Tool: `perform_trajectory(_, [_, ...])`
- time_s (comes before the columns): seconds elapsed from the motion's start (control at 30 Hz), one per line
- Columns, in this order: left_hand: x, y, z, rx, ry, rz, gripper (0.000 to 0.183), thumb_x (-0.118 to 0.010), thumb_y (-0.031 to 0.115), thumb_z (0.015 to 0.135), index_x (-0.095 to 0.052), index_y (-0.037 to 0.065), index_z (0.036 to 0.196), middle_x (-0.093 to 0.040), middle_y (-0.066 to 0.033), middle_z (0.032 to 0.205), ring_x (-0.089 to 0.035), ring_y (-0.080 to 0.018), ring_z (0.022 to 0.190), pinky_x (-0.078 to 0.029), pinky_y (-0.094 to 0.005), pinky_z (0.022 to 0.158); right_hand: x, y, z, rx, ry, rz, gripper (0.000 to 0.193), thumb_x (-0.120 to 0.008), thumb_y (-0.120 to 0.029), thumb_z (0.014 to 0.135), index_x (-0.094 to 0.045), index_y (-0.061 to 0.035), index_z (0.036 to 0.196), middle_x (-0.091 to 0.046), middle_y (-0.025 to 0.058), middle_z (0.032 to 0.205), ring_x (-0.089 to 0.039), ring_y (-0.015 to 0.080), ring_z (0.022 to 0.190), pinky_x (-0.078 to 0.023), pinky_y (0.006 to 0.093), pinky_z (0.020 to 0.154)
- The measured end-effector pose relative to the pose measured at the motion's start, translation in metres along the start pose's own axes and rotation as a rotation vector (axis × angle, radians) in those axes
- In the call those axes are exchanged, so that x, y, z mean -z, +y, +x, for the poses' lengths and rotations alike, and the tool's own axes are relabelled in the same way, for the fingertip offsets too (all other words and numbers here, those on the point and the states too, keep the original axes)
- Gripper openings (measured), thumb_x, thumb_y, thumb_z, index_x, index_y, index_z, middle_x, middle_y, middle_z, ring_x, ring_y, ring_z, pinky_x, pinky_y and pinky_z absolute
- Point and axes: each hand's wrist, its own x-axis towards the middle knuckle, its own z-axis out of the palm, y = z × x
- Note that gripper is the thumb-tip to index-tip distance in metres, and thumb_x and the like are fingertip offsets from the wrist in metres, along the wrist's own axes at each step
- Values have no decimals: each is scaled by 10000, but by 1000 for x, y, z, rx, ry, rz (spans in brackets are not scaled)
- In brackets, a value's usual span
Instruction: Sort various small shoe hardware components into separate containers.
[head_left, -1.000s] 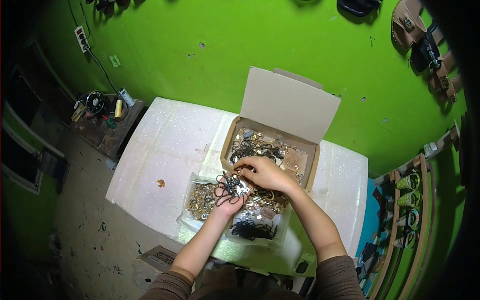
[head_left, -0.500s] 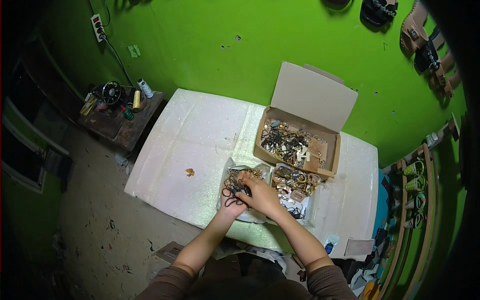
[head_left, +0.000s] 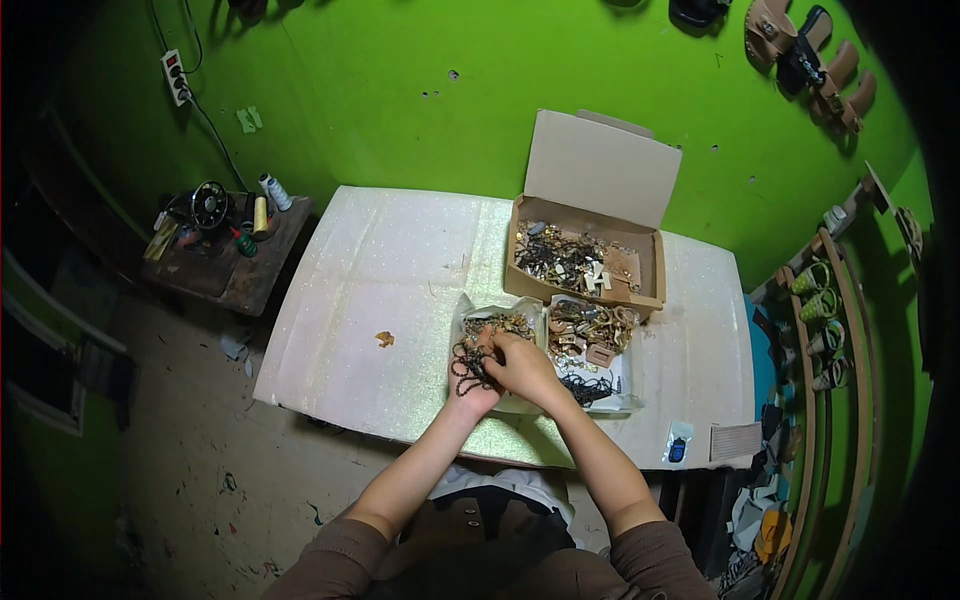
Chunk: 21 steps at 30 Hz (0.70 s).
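Note:
Dark beaded chains lie bunched in my left hand, which is turned palm up and cupped beneath them. From above, my right hand reaches across with its fingertips closed into the same bunch; the exact pinch is partly hidden. Both hands are over the near part of a plastic-lined tray holding small metal trimmings. Right beside it, a second white tray contains gold-coloured buckles and ornaments, plus a heap of black chains.
Behind the trays stands an open cardboard box of mixed trimmings, its lid raised. A brown scrap lies on the pale sheeted table. At left, a small wooden table carries thread spools; a sandal rack is at right.
The whole view has shifted a little. Both hands stay together over the left tray, and my right fingers have moved slightly within the beaded chains.

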Motion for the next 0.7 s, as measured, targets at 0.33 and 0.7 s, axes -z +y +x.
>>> perform_trajectory(0.33, [-20,-14,-7,4,-3,134,296,-362,263,853,-525,80,1019,-564,-89,1024,-525,-218,985,-395,-362,884,32,0,-2,-41,-68,691,201,-578,-160,799,-577,7,912,-572,15,771,-500,69,703,-419,214,639])
perform_trajectory(0.7, [-15,-31,15,-87,93,77,313,-362,307,833,-539,137,1027,-547,-50,1058,-485,-191,1023,-346,-360,912,74,-8,6,98,-170,781,197,-569,-193,819,-578,-13,898,-535,-42,728,-452,28,637,-372,174,559])
